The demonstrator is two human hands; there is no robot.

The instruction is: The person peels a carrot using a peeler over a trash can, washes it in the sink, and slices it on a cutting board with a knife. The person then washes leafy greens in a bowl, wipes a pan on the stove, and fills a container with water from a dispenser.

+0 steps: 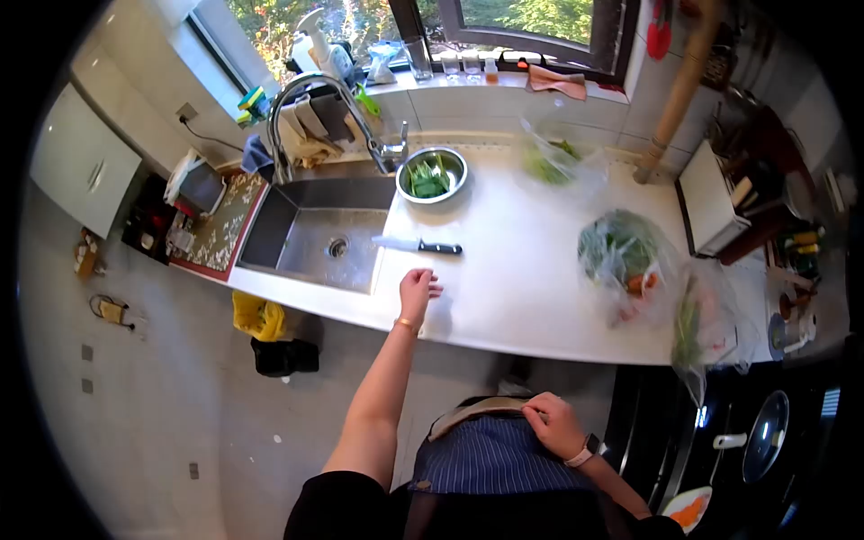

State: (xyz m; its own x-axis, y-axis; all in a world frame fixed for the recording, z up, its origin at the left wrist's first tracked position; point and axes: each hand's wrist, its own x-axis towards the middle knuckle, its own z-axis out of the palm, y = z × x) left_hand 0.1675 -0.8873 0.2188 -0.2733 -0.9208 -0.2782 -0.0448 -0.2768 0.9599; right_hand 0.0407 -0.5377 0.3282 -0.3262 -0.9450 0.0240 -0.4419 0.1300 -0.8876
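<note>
My left hand (419, 292) hovers over the counter's front edge, a bracelet on its wrist. Its fingers are loosely bent and apart, with nothing in them. Just beyond it lies a kitchen knife (439, 248) with a black handle, its blade pointing left toward the sink. Down at my waist, my right hand (553, 427), with a watch on the wrist, has its fingers closed at the beige top edge of a blue striped apron (504, 454). Behind the knife stands a metal bowl (462, 184) of cut green leaves (427, 180).
A steel sink (310, 265) with a tall faucet (360, 117) is on the left. Plastic bags of vegetables (621, 247) sit on the counter's right side. Lower right are a pan (765, 436) and a plate with orange shreds (688, 511). A yellow-lined bin (258, 315) stands below the sink.
</note>
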